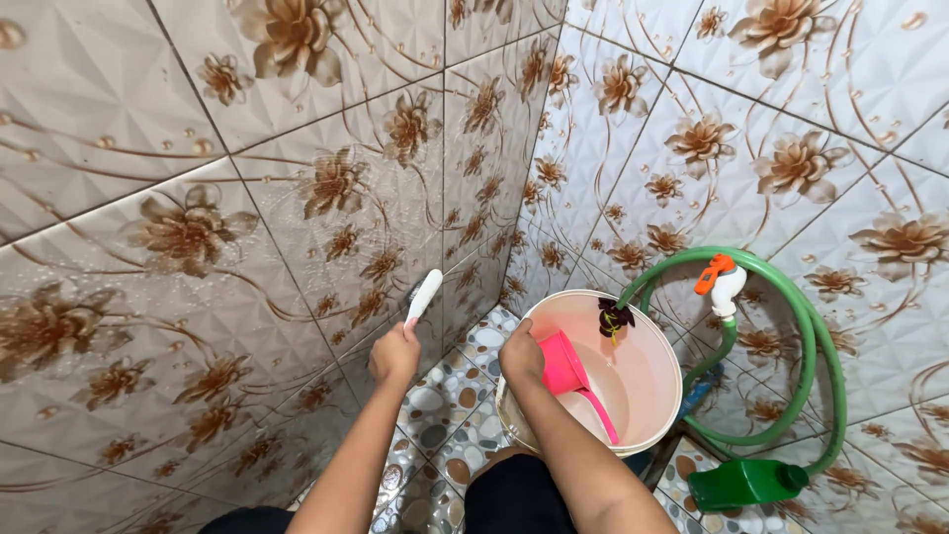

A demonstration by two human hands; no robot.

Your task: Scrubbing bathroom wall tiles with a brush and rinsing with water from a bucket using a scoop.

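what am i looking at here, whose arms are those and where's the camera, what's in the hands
There is no machine here: these are a person's two bare arms, filmed by a camera worn on their head and looking down into a tiled corner. The left hand grips a white brush held up against the flower-patterned wall tiles. The right hand holds a pink scoop inside a white bucket that stands on the pebble-patterned floor. To the right, a green hose loops from a white tap with an orange handle, and a green bottle lies on the floor.
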